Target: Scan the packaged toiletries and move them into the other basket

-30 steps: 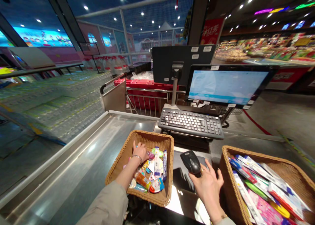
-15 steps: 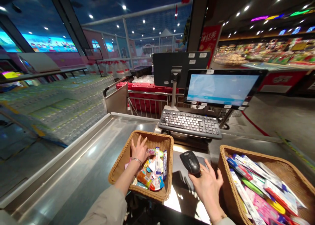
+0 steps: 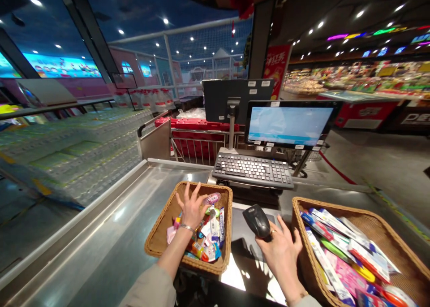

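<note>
Over the left wicker basket (image 3: 152,240), my left hand (image 3: 192,208) pinches a small pink package (image 3: 212,198) between thumb and forefinger, its other fingers spread. Below the hand lie small packaged goods: a blue-and-white narrow box (image 3: 221,226), an orange item (image 3: 197,249) and a blue-and-white packet (image 3: 211,253). My right hand (image 3: 280,248) grips a black barcode scanner (image 3: 256,221), whose head points toward the left basket. The scanner's handle is mostly hidden by the hand.
A second wicker basket (image 3: 408,248), holding several toothbrush-like packs (image 3: 336,228), stands right of my right hand. Behind the baskets are a keyboard (image 3: 251,169) and a lit monitor (image 3: 289,125). The metal counter (image 3: 110,235) has a raised left edge.
My left hand has lifted slightly with the pink package, which now shows clearly beside the thumb. My right hand still grips the scanner. The view has shifted slightly.
</note>
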Demonstrator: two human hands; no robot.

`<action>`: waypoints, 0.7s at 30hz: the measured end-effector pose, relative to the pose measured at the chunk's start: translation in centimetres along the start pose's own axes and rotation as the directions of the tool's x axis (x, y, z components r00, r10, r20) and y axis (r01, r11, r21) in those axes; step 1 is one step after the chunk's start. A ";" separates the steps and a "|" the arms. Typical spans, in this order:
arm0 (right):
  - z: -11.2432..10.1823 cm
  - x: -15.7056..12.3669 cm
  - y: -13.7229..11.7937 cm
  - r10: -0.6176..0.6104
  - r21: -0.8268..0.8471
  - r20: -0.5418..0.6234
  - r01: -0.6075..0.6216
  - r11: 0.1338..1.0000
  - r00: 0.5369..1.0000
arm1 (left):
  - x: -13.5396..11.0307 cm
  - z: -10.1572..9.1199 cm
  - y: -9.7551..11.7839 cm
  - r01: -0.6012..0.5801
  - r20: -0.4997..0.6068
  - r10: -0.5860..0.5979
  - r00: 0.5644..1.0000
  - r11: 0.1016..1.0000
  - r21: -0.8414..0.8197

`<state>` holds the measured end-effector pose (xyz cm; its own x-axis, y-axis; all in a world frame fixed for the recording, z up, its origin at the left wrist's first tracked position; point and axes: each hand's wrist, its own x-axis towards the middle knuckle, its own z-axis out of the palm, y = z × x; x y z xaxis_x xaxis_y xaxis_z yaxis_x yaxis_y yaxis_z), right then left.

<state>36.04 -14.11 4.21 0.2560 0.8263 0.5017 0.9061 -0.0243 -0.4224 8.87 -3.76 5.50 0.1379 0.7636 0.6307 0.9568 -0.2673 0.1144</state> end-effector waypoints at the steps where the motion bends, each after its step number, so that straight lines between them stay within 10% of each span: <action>1: -0.1 0.0 0.0 0.001 -0.001 -0.001 -0.001 1.000 1.000 | 0.1 0.1 0.4 -0.003 -0.024 0.002 1.000 1.000 -0.012; 21: -2.4 0.3 1.9 0.039 -0.020 -0.056 -0.040 0.999 0.998 | 2.8 1.5 7.3 -0.121 -0.178 0.087 0.980 0.975 -0.186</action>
<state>38.63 -15.30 5.37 0.3097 0.7920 0.5262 0.9015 -0.0687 -0.4272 16.62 -2.72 6.94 0.1733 0.6206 0.7648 0.8687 -0.4622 0.1783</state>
